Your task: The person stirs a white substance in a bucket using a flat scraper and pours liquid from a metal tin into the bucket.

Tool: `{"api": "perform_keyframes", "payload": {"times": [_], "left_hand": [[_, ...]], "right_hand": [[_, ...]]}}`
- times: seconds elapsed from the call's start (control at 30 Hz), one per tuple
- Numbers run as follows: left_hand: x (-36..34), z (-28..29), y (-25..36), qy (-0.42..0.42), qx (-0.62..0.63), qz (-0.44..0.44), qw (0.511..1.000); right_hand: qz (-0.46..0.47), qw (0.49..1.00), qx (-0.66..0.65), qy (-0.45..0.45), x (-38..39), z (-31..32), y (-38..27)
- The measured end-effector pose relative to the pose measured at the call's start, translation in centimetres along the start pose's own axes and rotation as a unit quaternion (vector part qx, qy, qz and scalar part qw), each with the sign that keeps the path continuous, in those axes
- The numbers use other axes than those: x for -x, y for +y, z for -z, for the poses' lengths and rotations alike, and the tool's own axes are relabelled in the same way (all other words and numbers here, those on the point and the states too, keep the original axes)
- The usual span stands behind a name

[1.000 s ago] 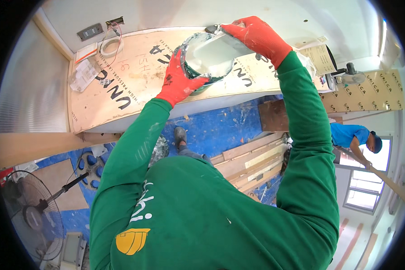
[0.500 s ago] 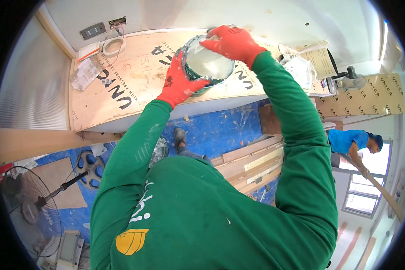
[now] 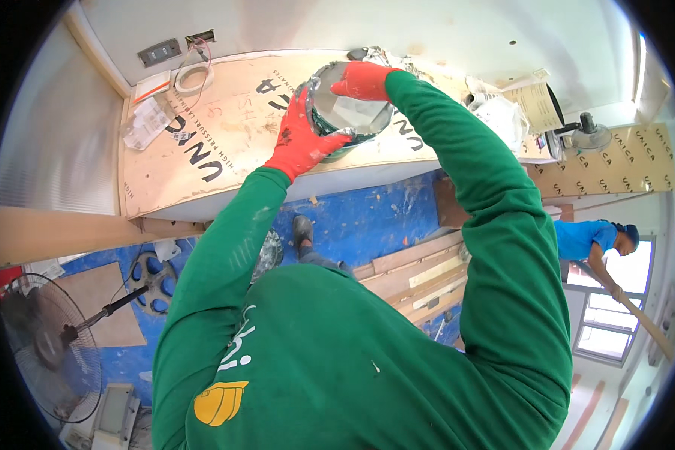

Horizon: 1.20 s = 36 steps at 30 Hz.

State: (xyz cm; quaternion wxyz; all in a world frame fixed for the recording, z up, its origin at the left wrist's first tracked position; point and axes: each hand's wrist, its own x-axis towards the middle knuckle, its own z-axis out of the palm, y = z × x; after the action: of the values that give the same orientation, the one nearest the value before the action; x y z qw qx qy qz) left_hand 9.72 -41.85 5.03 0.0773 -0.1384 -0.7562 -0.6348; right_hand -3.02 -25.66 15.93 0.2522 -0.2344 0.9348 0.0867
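A round, dark-rimmed tub (image 3: 350,136) with smeared sides and a smooth pale grey-white mass (image 3: 356,111) inside stands near the front edge of a board-covered counter (image 3: 240,135). My left hand (image 3: 300,139), in a red glove with dark stains, wraps round the tub's left and near side, thumb along the near rim. Over the far right part of the opening is my red-gloved right hand (image 3: 362,80), its fingers curled down into the tub. Whatever they grip, if anything, is hidden from this angle.
At the counter's left lie a tape roll (image 3: 194,78) and a clear packet (image 3: 145,124). Crumpled plastic (image 3: 499,116) sits to the right. Wood strips (image 3: 420,277) cover part of the blue floor; a fan (image 3: 52,345) stands lower left. A person in blue (image 3: 589,240) holds a long board.
My right hand has moved left and a little down, from above the tub's far right rim into its opening. My left hand keeps its hold on the tub.
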Motion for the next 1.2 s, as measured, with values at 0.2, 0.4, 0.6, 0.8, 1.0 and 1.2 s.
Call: {"api": "perform_keyframes", "payload": {"times": [0.2, 0.4, 0.6, 0.8, 1.0, 1.2], "left_hand": [[-0.3, -0.4, 0.0, -0.018, -0.041, -0.003, 0.999], [-0.2, -0.2, -0.5, 0.0, 0.0, -0.009, 1.0], [-0.2, -0.4, -0.5, -0.004, 0.014, 0.005, 1.0], [-0.2, -0.1, -0.2, -0.009, 0.019, 0.011, 1.0], [-0.3, -0.2, -0.2, -0.016, 0.007, -0.004, 1.0], [0.0, 0.3, -0.1, -0.02, -0.026, 0.006, 0.999]], "right_hand": [[0.156, 0.979, -0.008, 0.133, 1.3, -1.8, 4.6], [-0.074, 0.948, -0.287, 0.119, 10.1, 6.5, 0.0], [0.002, 0.955, -0.033, 0.295, 11.0, 4.4, -0.5], [-0.004, 0.967, 0.0, 0.255, 6.8, 1.5, -1.5], [0.006, 0.978, -0.009, 0.209, 2.3, -1.8, -3.5], [0.021, 0.989, -0.014, 0.146, 2.8, -2.3, -4.0]]}}
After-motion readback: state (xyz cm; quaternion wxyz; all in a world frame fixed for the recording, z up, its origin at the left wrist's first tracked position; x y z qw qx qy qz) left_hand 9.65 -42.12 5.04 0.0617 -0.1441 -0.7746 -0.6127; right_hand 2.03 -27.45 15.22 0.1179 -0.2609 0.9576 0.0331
